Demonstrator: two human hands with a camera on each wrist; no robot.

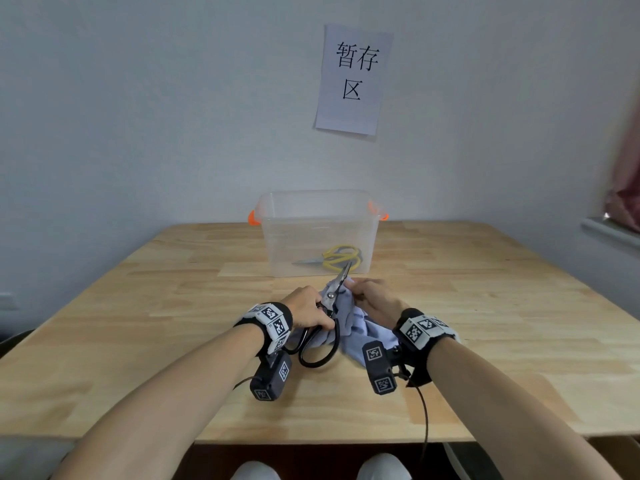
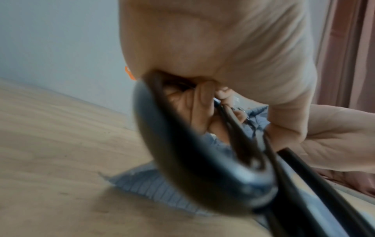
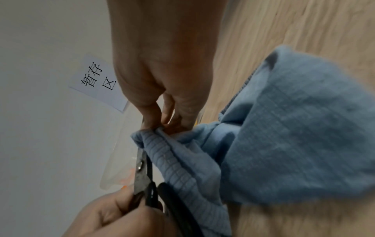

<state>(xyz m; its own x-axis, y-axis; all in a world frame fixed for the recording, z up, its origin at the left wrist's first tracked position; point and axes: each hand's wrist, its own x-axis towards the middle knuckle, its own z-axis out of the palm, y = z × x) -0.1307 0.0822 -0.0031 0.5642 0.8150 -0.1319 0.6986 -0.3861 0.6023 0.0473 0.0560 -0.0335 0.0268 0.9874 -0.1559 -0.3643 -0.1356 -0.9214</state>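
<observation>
My left hand [image 1: 313, 311] grips black-handled scissors [image 1: 327, 304] near the pivot, blades pointing away toward the bin. The big black handle loops [image 2: 202, 168] fill the left wrist view, with my left hand's curled fingers [image 2: 201, 102] round the shank. My right hand [image 1: 372, 296] pinches a light blue cloth [image 1: 360, 327] against the blades. In the right wrist view the right hand's fingertips [image 3: 160, 121] hold the cloth's [image 3: 284, 128] bunched edge over the scissors [image 3: 142, 173]. The rest of the cloth lies crumpled on the wooden table [image 1: 138, 323].
A clear plastic bin [image 1: 318, 233] with orange latches stands behind my hands, holding yellow-handled scissors [image 1: 337, 256]. A paper sign [image 1: 353, 79] hangs on the wall. A pink curtain [image 1: 627, 188] is at the far right.
</observation>
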